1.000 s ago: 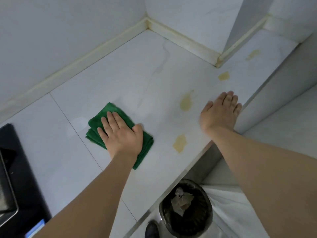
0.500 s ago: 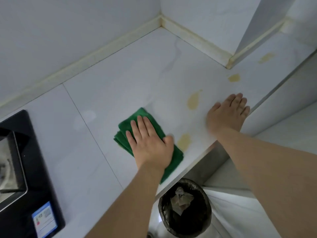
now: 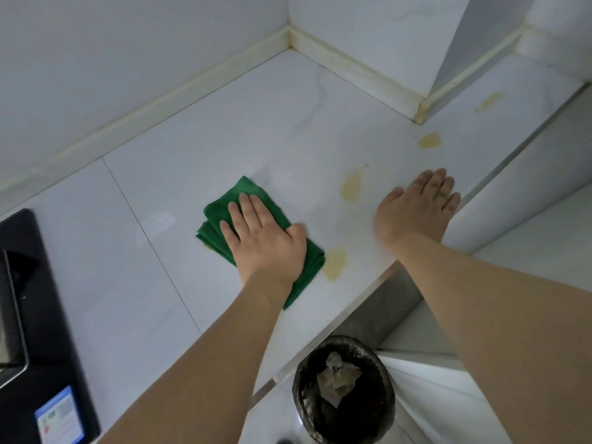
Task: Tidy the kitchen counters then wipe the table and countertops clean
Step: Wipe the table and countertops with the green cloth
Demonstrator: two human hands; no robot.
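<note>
The left hand [image 3: 261, 240] presses flat on the folded cloth [image 3: 256, 232] mid-surface [image 3: 224, 139]; the right hand [image 3: 419, 206] rests flat, fingers straight, near the edge. Keep the palm level and draw the cloth over each stain [image 3: 334, 264]. The bin [image 3: 342, 389] is cut off below.

Green cloth [image 3: 253, 225] under left hand [image 3: 264, 243], now back beside yellow stain [image 3: 334, 264].

Both bare forearms reach forward. The left hand [image 3: 263, 241] lies palm down with fingers straight and close together. The right hand [image 3: 416, 205] also rests flat, fingers extended.
</note>
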